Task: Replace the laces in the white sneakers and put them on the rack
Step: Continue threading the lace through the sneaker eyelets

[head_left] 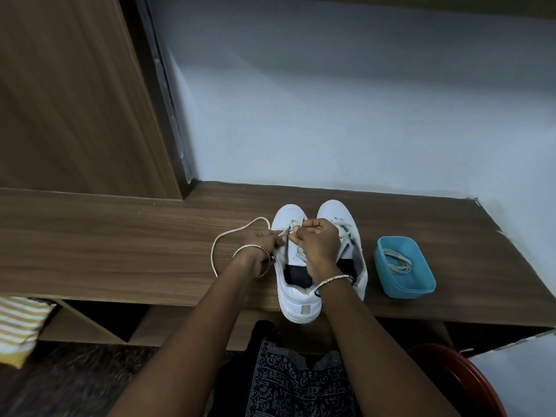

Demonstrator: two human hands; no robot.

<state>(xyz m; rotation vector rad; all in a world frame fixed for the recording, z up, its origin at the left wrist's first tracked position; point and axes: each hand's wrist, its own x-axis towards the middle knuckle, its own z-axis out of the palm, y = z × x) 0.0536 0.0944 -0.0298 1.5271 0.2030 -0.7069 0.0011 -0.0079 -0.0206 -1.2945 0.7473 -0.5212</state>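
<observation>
- White sneakers stand side by side on the desk, toes to the wall, with both hands over the left one.
- Left hand has its fingers curled and pinches the lace at the shoe's eyelet row.
- Right hand is closed too, pinching the same lace just beside the left fingertips, over the tongue.
- From the left hand, the lace trails in a loose loop across the desk.
- Handling, as I judge it: the lace is light, soft and limp, so it is best held near its stiff tip. The shoes look light and firm, easiest to lift by the heel or collar.
- A blue tub sits just right of the shoes with more laces coiled inside.
- The trailing loop could snag on the shoe or under a wrist, and the tub is close enough to nudge.
- Below the desk edge are open compartments, possibly the rack. A striped cloth lies at the left and a red round object at the right.
</observation>
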